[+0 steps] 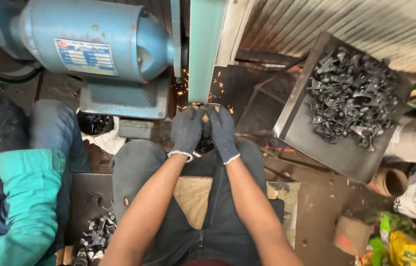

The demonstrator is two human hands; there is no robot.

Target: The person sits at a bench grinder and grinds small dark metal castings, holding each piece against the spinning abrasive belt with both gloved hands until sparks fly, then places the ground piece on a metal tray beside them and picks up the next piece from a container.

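Corrugated wall (pixel 346 24), dirt floor (pixel 323 207), blue grinder (pixel 95 44), sparks (pixel 186 83)

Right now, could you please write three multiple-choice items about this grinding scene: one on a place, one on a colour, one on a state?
1. Where is the dark metal tray heaped with black metal parts?
A. to the person's right
B. on the knees
C. atop the motor

2. What colour is the big round motor housing?
A. red
B. blue
C. yellow

3. The gloved left hand and right hand are:
A. apart, empty
B. resting on the tray
C. together at the grinder, sparks flying

Answers: A, it leans right of the legs; B, its casing is blue; C, both hands meet beside orange sparks.
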